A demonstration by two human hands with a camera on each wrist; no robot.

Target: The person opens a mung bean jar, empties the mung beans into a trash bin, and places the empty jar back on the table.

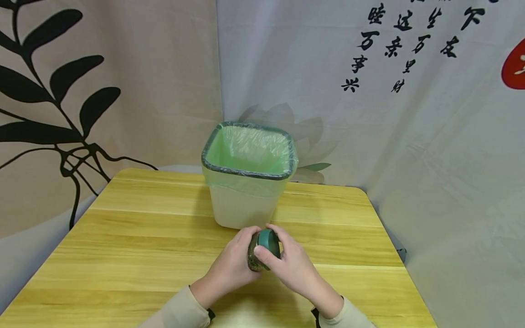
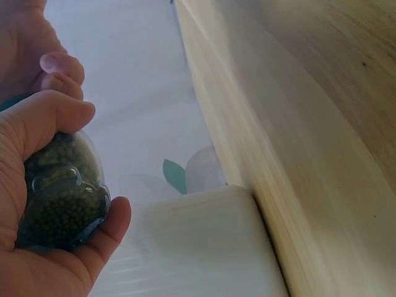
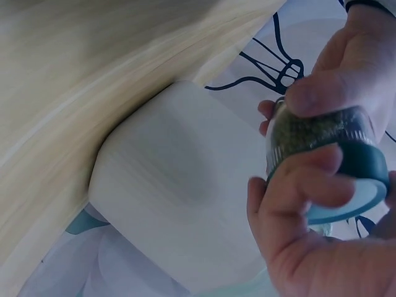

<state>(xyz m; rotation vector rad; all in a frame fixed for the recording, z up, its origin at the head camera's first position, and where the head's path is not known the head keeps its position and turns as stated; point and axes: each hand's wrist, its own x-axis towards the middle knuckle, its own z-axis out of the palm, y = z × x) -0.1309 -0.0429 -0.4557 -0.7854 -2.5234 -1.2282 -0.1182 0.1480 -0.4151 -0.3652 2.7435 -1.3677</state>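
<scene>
While the left grip (image 1: 230,264) curls round the body of a clear, rounded jar (image 1: 254,260) filled with small green grains (image 2: 62,210), the right grip (image 1: 296,268) has its thumb and fingers bent about the round teal lid (image 1: 268,239), which sits on the jar. The jar is held tilted above the pale wooden surface (image 1: 143,259), on the person's side of a whitish bin (image 1: 242,207) with a translucent green liner (image 1: 252,187). The step in hand looks like working the lid — loosening or tightening, I cannot tell which. The next move probably calls for a steady left hold and a right-hand twist, with the mouth kept up lest grains spill.
</scene>
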